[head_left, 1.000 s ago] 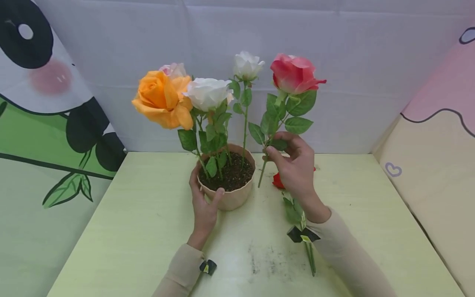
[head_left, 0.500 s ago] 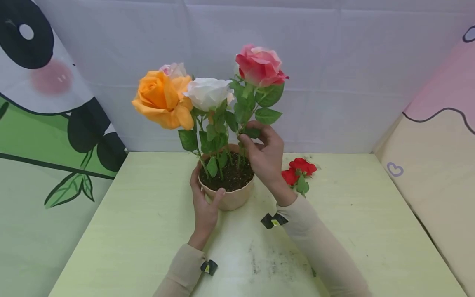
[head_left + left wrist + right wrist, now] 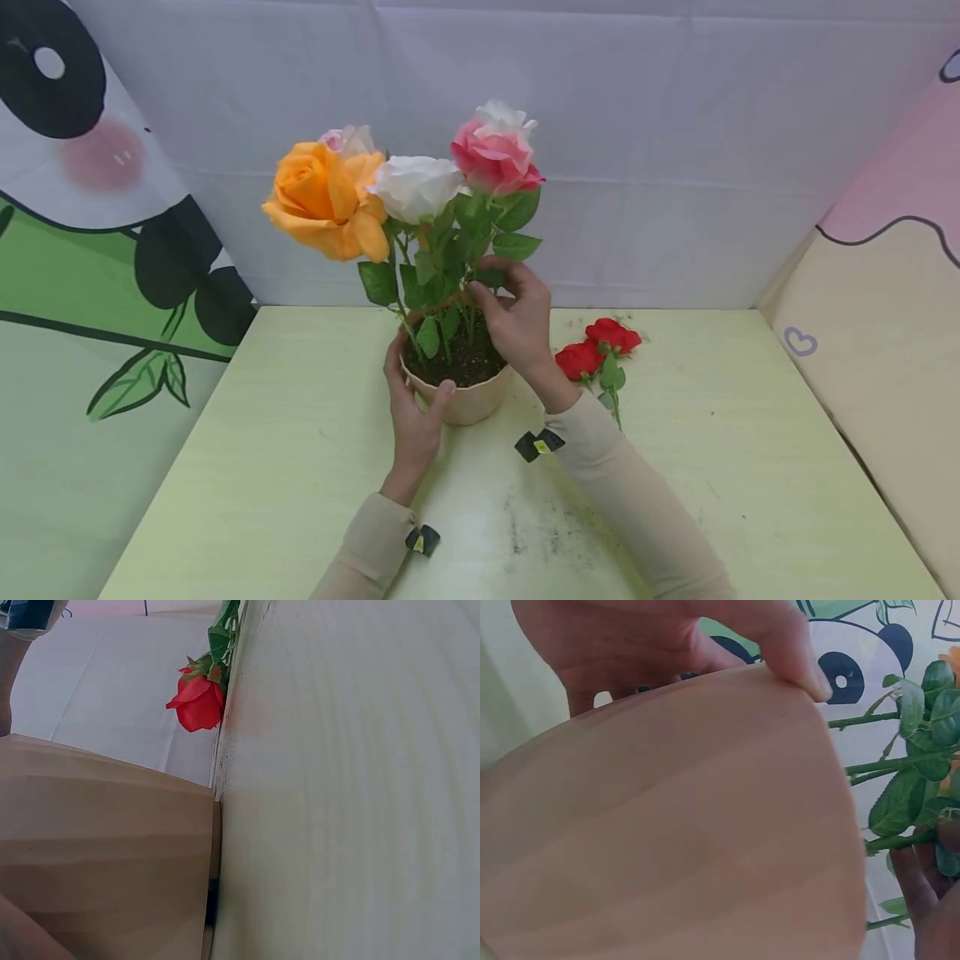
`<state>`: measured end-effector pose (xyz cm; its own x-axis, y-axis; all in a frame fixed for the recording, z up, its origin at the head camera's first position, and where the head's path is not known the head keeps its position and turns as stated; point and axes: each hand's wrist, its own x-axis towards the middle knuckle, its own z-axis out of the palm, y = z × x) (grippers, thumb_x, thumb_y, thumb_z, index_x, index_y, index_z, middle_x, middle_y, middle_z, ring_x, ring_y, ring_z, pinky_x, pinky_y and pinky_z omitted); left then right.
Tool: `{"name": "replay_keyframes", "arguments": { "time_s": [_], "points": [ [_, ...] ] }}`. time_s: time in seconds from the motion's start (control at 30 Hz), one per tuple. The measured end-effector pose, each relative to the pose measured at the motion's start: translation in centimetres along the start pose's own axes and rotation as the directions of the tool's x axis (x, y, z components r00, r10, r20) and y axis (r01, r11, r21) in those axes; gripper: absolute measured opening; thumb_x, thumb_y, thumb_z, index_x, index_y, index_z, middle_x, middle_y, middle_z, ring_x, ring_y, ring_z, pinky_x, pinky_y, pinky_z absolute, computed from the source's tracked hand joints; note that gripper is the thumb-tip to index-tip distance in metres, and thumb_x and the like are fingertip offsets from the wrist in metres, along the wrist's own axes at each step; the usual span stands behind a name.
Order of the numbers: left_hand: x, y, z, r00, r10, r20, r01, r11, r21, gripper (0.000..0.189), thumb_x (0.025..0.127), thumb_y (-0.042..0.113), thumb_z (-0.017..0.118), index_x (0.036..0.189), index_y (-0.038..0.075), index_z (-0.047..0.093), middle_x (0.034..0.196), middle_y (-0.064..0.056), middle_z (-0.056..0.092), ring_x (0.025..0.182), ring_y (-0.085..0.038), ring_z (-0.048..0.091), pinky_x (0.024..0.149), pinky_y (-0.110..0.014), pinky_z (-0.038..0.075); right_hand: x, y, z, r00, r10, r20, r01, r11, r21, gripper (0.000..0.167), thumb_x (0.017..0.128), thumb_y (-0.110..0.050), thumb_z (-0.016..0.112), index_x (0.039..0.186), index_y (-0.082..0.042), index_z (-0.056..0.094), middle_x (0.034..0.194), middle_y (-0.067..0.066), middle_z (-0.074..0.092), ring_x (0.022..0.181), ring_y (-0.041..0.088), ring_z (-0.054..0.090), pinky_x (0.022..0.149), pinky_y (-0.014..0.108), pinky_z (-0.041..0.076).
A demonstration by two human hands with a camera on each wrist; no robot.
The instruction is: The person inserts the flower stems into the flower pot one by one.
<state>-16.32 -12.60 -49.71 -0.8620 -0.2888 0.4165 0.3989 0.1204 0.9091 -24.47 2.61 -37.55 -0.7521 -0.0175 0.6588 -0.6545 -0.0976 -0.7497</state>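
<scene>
A clay-coloured flowerpot [image 3: 474, 403] full of dark soil stands on the table. My left hand [image 3: 412, 429] holds its left side, the thumb on the near rim; the right wrist view also shows that thumb on the pot [image 3: 690, 825]. My right hand [image 3: 519, 327] pinches the green stem of a pink rose [image 3: 491, 158] over the pot's right side. In the right wrist view the pinched stem [image 3: 896, 841] runs down behind the rim; its lower end is hidden. An orange rose [image 3: 322, 200], a white rose [image 3: 416, 188], a pale pink rose and another white one stand in the pot.
Red roses [image 3: 581, 360] lie on the table right of the pot, their stems partly under my right forearm. One red rose [image 3: 196, 703] shows in the left wrist view. Dark soil specks [image 3: 551, 533] dot the tabletop. A pale cloth wall [image 3: 637, 242] rises behind.
My right hand has carried the pink rose leftward over the pot and then lowered it, in front of the rear white rose. The left hand has stayed on the pot.
</scene>
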Motion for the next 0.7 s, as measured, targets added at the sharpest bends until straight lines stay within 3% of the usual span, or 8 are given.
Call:
{"name": "replay_keyframes", "arguments": {
  "time_s": [0.17, 0.27, 0.33, 0.43, 0.53, 0.7],
  "points": [
    [0.0, -0.2, 0.0, 1.000, 0.002, 0.001, -0.002, 1.000, -0.004, 0.094, 0.096, 0.020, 0.073, 0.176, 0.022, 0.024, 0.181, 0.002, 0.026, 0.167, -0.023, 0.022, 0.125, -0.078, 0.016, -0.5, 0.8, 0.1, 0.999, 0.047, 0.019, -0.046, 0.996, -0.073, 0.025, 0.095, 0.015, 0.075, 0.119, 0.017, 0.069, 0.120, 0.032, 0.073, 0.104, 0.049, 0.078, 0.078, 0.020, 0.061],
    [0.0, -0.2, 0.0, 1.000, 0.001, -0.001, -0.001, 1.000, -0.001, 0.094, 0.096, 0.021, 0.074, 0.176, 0.022, 0.024, 0.181, 0.003, 0.026, 0.167, -0.022, 0.021, 0.126, -0.078, 0.016, -0.8, 1.2, -0.1, 0.999, 0.049, 0.021, -0.046, 0.991, -0.124, 0.023, 0.095, 0.014, 0.077, 0.117, 0.015, 0.070, 0.117, 0.030, 0.074, 0.101, 0.037, 0.080, 0.076, 0.019, 0.060],
    [0.0, -0.2, 0.1, 1.000, 0.004, -0.006, -0.004, 1.000, 0.002, 0.094, 0.096, 0.021, 0.074, 0.176, 0.022, 0.025, 0.181, 0.003, 0.027, 0.167, -0.022, 0.022, 0.126, -0.077, 0.016, -1.1, 1.6, -0.2, 0.999, 0.036, 0.027, -0.031, 0.985, -0.170, 0.022, 0.095, 0.012, 0.078, 0.115, 0.013, 0.072, 0.115, 0.028, 0.076, 0.085, 0.025, 0.076, 0.067, 0.016, 0.055],
    [0.0, -0.2, 0.1, 1.000, 0.011, -0.012, -0.011, 1.000, 0.000, 0.094, 0.095, 0.021, 0.074, 0.176, 0.022, 0.025, 0.180, 0.002, 0.027, 0.166, -0.022, 0.023, 0.126, -0.075, 0.017, -1.2, 2.1, -0.4, 0.999, 0.000, 0.049, 0.012, 0.970, -0.241, 0.020, 0.095, 0.009, 0.079, 0.114, 0.011, 0.073, 0.111, 0.025, 0.077, 0.063, 0.011, 0.056, 0.055, 0.017, 0.043],
    [-0.1, -0.3, 0.1, 1.000, 0.016, -0.017, -0.016, 1.000, -0.005, 0.095, 0.095, 0.020, 0.074, 0.176, 0.021, 0.025, 0.180, 0.002, 0.028, 0.166, -0.022, 0.024, 0.126, -0.074, 0.018, -1.4, 2.5, -0.5, 0.997, -0.036, 0.068, 0.055, 0.951, -0.303, 0.019, 0.096, 0.006, 0.080, 0.113, 0.009, 0.074, 0.107, 0.023, 0.077, 0.053, 0.009, 0.044, 0.051, 0.020, 0.039],
    [-0.1, -0.3, 0.1, 1.000, 0.020, -0.016, -0.020, 1.000, -0.013, 0.095, 0.095, 0.019, 0.074, 0.176, 0.020, 0.025, 0.180, 0.002, 0.027, 0.166, -0.022, 0.024, 0.126, -0.071, 0.019, -2.0, 3.2, -0.7, 0.995, -0.061, 0.075, 0.086, 0.915, -0.394, 0.014, 0.096, 0.003, 0.081, 0.107, 0.006, 0.075, 0.099, 0.020, 0.078, 0.060, 0.017, 0.064, 0.057, 0.024, 0.051]
  ]
}}
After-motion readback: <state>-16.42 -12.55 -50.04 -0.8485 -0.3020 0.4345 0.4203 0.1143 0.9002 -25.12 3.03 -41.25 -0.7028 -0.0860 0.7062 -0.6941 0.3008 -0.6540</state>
